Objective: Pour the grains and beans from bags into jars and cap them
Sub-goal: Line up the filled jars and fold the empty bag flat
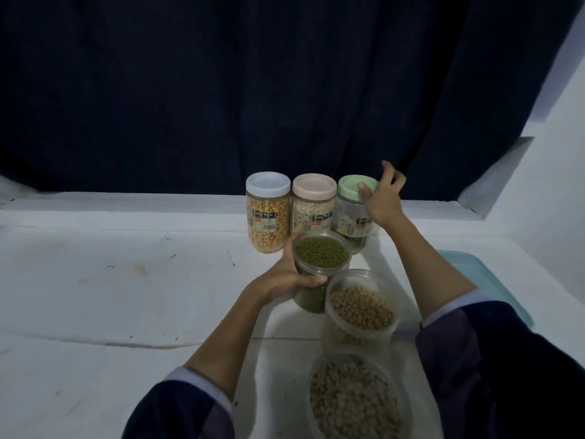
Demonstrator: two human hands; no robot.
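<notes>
Three capped jars stand in a row at twelve o'clock, and the right hand point(381, 198) reaches the green lid point(356, 186) of the rightmost one, thumb on the lid's top, the other fingers spread loose above its far rim and not yet closed. The left hand point(292, 274) grips the open jar of green beans point(321, 256), fingers curled round its wall. To do this well, I judge, close the fingers evenly round the lid's rim before twisting (a thumb alone would slip), and keep the bean jar level. That jar sits at about seven o'clock from the right hand, near but apart.
</notes>
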